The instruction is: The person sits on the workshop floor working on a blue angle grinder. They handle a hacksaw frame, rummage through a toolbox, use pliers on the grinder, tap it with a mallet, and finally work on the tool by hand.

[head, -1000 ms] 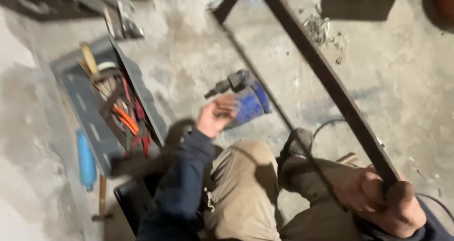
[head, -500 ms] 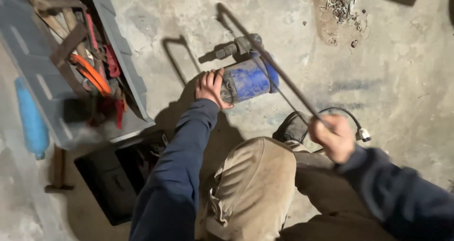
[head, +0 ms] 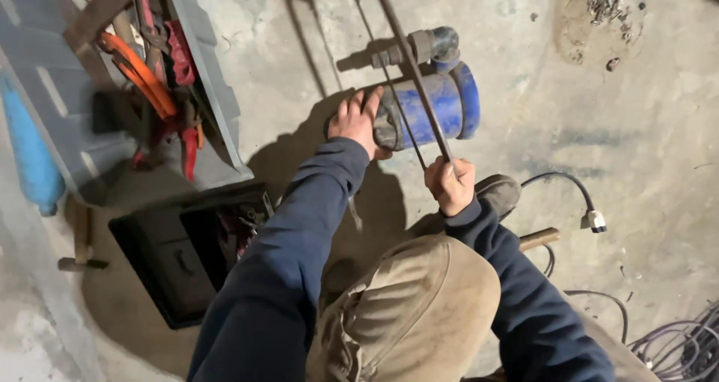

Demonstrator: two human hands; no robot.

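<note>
Far left on the rough concrete floor (head: 644, 127): lay a smooth light-blue cylinder (head: 28, 146), then an open grey toolbox tray (head: 213, 90) crowded with orange-handled pliers (head: 138, 71) and red-handled tools (head: 180, 60), above a black plastic case (head: 161, 258). Toward the middle, left hand (head: 358, 121) pressed flat against the grey end cap of a blue cylindrical pump (head: 431, 101), fingers spread over the metal and closed on nothing. Across the pump's painted body slanted a thin dark metal frame (head: 408, 56); right hand (head: 449, 183) clamped around its lower end, just below the pump. Further right: a white plug (head: 594, 219) on black cable, coiled wires (head: 681, 344).
</note>
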